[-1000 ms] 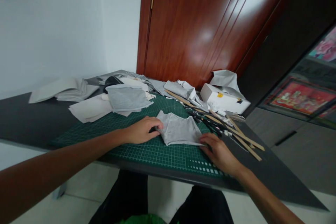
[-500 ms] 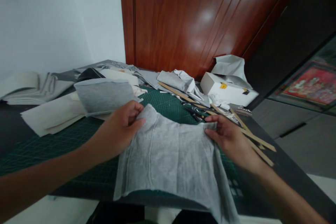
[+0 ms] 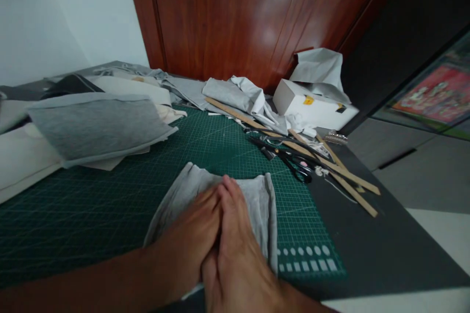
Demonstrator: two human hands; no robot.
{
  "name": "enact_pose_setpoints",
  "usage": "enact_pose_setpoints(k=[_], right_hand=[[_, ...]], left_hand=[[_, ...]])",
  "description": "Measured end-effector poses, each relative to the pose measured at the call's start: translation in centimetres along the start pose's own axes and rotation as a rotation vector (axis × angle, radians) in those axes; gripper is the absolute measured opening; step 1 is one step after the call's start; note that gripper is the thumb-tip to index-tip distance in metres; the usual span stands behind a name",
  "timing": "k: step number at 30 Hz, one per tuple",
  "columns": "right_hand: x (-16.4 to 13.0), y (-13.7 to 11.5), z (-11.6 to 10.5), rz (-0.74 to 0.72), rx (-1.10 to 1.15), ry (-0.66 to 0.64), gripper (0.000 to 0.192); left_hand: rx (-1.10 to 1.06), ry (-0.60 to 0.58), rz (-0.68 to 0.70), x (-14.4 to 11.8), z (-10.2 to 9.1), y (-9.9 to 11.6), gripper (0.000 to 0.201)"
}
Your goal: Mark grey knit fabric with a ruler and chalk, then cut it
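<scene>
A light grey piece of knit fabric [image 3: 257,195] lies on the green cutting mat [image 3: 110,195] near the table's front edge. My left hand [image 3: 187,244] and my right hand [image 3: 235,249] lie flat on top of it, side by side and touching, fingers together and pointing away from me. Both palms press the fabric down on the mat. Most of the fabric's middle is hidden under my hands.
A stack of grey and cream fabric pieces [image 3: 91,127] sits at the left. Black scissors [image 3: 290,159] and wooden strips [image 3: 330,166] lie right of the mat. A white box [image 3: 312,107] stands at the back against a red-brown door [image 3: 238,14].
Half a second ago I held the fabric up by its top corners. It now lies on the mat with both hands brought together flat on it. The camera has moved closer.
</scene>
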State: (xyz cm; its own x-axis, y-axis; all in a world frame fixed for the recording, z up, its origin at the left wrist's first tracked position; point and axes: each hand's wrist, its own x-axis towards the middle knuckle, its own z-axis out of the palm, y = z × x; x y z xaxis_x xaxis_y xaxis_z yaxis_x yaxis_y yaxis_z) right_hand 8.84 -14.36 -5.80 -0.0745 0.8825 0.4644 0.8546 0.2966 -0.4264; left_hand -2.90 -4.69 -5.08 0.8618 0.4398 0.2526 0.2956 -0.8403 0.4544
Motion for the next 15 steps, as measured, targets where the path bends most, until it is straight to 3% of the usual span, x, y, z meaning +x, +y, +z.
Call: enact_pose_setpoints(k=[4, 9, 15], right_hand=[[-1.2, 3.4, -0.5, 0.005, -0.156, -0.151, 0.104], [-2.1, 6.2, -2.8, 0.039, -0.284, -0.127, 0.103], [-3.0, 7.5, -3.6, 0.053, -0.360, -0.072, 0.094]], left_hand=[[0.113, 0.080, 0.107, -0.6, 0.2, -1.7, 0.099], [0.199, 0.026, 0.033, -1.3, -1.4, -1.9, 0.095], [0.195, 0.030, -0.034, -2.5, -2.5, -3.2, 0.107]])
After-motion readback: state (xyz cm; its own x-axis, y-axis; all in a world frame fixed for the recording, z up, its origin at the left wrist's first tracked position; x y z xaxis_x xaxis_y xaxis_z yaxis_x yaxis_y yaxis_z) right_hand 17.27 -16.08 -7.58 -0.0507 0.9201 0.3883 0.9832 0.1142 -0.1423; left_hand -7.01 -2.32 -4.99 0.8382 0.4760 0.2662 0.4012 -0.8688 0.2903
